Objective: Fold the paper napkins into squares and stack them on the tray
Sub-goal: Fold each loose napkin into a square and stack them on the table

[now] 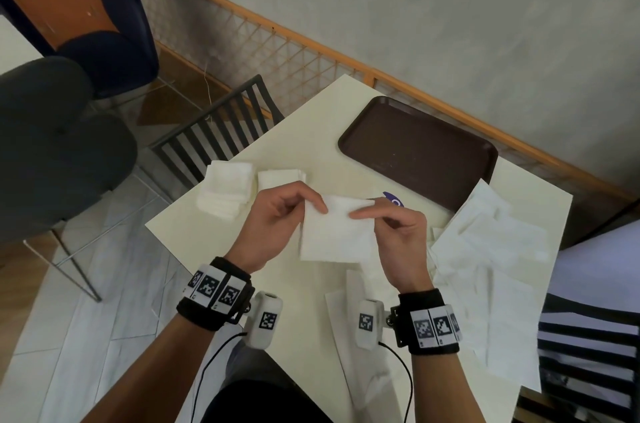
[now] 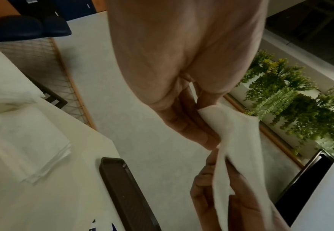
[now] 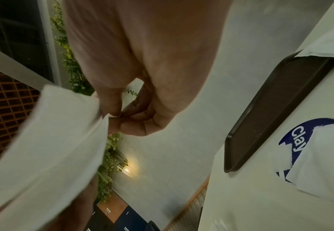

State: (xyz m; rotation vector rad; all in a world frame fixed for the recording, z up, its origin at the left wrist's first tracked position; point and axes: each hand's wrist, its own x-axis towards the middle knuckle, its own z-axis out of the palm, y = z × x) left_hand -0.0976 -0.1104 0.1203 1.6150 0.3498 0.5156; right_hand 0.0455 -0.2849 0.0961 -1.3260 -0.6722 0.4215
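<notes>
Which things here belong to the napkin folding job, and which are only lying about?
For the job:
- napkin pinched by left hand and right hand
- folded napkin stacks
- unfolded napkins
- brown tray

Only lying about:
- blue "Clay" sticker
- slatted chair
- plants

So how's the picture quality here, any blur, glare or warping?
Head view: evenly lit, the table edges bowed by the wide lens. Left wrist view: dim, the napkin smeared. Right wrist view: soft, the right hand blurred, a wall lamp flaring.
</notes>
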